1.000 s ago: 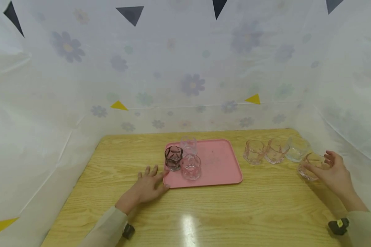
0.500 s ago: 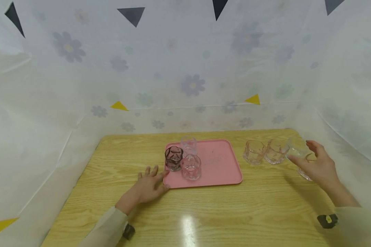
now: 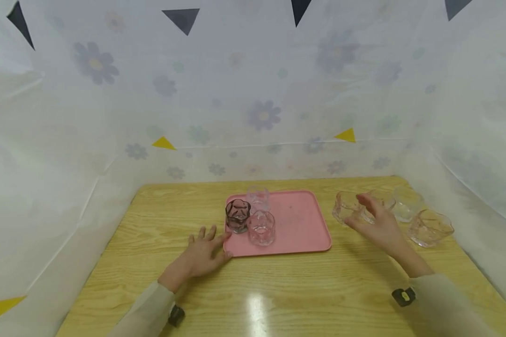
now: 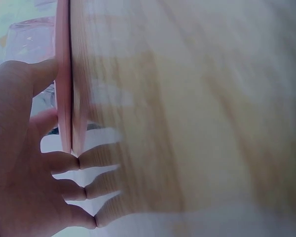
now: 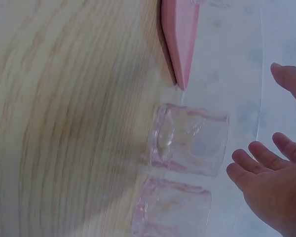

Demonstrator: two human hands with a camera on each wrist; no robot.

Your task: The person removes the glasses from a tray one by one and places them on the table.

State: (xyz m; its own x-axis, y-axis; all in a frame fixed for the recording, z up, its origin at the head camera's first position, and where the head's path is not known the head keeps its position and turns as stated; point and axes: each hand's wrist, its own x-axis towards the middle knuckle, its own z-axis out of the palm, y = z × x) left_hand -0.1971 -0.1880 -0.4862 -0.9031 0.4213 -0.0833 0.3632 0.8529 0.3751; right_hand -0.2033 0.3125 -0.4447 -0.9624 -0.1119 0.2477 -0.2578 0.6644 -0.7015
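Observation:
My left hand (image 3: 202, 256) lies with spread fingers beside the pink tray (image 3: 303, 224), fingertips on the table. In the left wrist view its thumb (image 4: 43, 74) touches the tray's rim. A dark smoky glass (image 3: 238, 216), a pink-tinted glass (image 3: 261, 229) and a pale clear one (image 3: 258, 197) stand on the tray's left part. My right hand (image 3: 381, 229) hovers over the table at right with fingers apart, holding nothing. Nearest to it is a faintly pink glass (image 3: 341, 209); another pink glass (image 5: 172, 210) is partly hidden behind the hand in the head view.
Further right stand a clear glass (image 3: 408, 204) and, closer to the front, an amber-tinted glass (image 3: 430, 228). The wooden table (image 3: 320, 295) meets a white flower-patterned cloth (image 3: 219, 93) at the back and sides.
My right hand has left the amber-tinted glass at far right and moved leftward to near the leftmost loose glass. That amber-tinted glass now stands alone. The left hand and tray have stayed put.

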